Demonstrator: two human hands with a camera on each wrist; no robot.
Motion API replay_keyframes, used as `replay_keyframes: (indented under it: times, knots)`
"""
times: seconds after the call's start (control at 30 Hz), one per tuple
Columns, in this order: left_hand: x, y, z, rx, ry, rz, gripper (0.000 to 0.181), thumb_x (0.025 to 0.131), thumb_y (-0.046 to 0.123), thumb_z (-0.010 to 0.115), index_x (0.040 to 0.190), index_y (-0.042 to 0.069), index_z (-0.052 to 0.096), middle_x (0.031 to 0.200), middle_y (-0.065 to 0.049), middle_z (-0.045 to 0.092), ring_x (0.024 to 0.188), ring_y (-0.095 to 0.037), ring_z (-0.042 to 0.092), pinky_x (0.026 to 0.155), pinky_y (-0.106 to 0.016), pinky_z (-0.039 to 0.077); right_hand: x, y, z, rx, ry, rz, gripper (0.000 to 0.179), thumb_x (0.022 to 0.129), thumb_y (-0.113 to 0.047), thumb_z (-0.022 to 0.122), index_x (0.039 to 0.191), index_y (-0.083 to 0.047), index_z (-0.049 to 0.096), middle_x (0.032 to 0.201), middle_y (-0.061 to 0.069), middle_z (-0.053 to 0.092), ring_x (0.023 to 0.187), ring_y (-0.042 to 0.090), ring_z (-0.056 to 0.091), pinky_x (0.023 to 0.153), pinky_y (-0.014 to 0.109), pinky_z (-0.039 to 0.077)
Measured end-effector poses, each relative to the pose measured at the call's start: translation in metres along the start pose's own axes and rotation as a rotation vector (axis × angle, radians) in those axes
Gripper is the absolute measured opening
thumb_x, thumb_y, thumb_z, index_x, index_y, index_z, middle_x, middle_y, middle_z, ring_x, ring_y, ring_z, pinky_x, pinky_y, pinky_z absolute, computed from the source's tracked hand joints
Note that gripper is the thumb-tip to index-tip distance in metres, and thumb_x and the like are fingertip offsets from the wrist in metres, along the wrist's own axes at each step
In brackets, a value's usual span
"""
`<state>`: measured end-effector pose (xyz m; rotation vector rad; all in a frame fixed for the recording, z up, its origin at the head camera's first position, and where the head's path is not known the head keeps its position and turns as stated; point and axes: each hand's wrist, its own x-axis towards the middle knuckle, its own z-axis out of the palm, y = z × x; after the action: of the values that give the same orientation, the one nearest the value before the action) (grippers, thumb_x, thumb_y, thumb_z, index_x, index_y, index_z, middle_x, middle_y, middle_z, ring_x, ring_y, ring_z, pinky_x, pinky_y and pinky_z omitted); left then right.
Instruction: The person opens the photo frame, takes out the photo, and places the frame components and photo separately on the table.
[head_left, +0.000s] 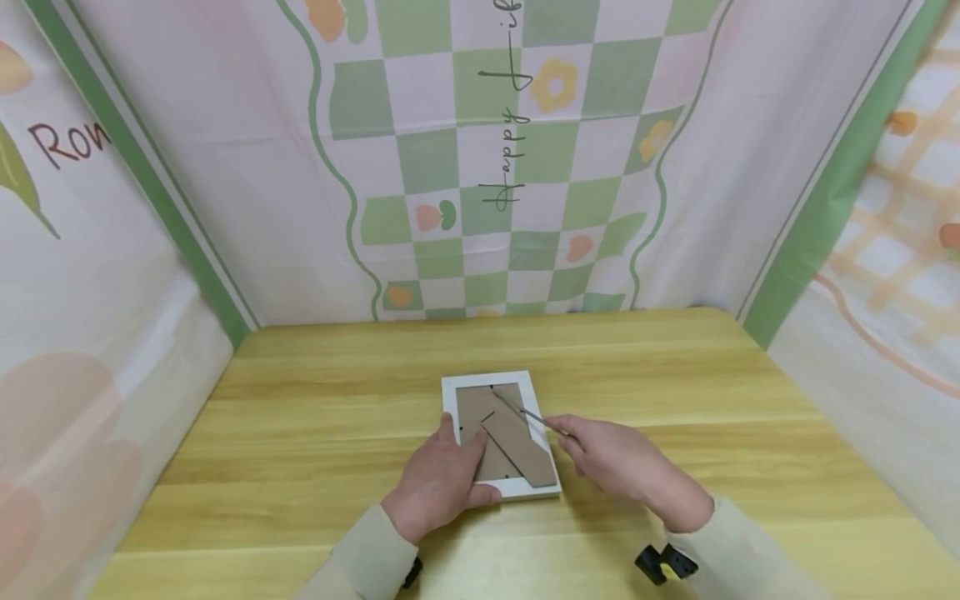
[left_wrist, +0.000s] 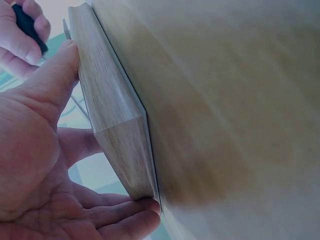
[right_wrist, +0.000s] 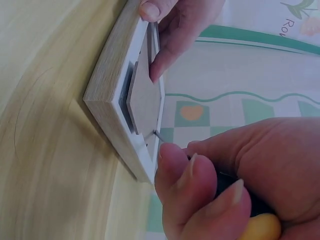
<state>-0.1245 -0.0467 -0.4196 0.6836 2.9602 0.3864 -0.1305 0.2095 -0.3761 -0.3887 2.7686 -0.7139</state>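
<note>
A picture frame [head_left: 486, 380] with a white back rim and wood-grain sides [right_wrist: 105, 90] lies face down on the table. On its brown backing board [head_left: 471, 408] is a slanted stand leg [head_left: 517, 433]. My left hand [head_left: 442, 475] grips the frame's near left corner, thumb along the near edge and one finger on the backing. My right hand [head_left: 615, 454], at the right side, holds a screwdriver [head_left: 536, 416] with a thin metal shaft, its black handle and yellow end [right_wrist: 260, 227] mostly covered by the palm. The shaft points over the backing near the stand leg.
The wood-patterned table [head_left: 300, 467] runs back to a printed green-checked curtain [head_left: 480, 167]. Similar printed cloths hang along the left [head_left: 150, 317] and right sides. A black strap device [head_left: 660, 564] is at the right wrist.
</note>
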Motion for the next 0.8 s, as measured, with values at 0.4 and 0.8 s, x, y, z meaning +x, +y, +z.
replay_keyframes:
  times: [0.4, 0.8]
  knots:
    - [0.001, -0.001, 0.001, 0.018, 0.027, 0.029, 0.089, 0.086, 0.061, 0.075, 0.152, 0.006, 0.053, 0.146, -0.05, 0.04, 0.124, -0.059, 0.058, 0.099, -0.058, 0.055, 0.006, -0.006, -0.001, -0.033, 0.0, -0.005, 0.041, 0.11, -0.021, 0.049, 0.15, -0.019, 0.057, 0.081, -0.002, 0.069, 0.057, 0.012, 0.056, 0.054, 0.034, 0.046]
    - [0.002, -0.001, 0.003, 0.061, 0.045, 0.05, 0.089, 0.085, 0.061, 0.075, 0.151, 0.005, 0.054, 0.144, -0.05, 0.043, 0.123, -0.057, 0.06, 0.1, -0.056, 0.055, 0.002, -0.006, 0.023, -0.223, 0.059, -0.023, 0.039, 0.109, -0.018, 0.053, 0.147, -0.024, 0.05, 0.061, -0.001, 0.051, 0.049, 0.017, 0.048, 0.044, 0.031, 0.042]
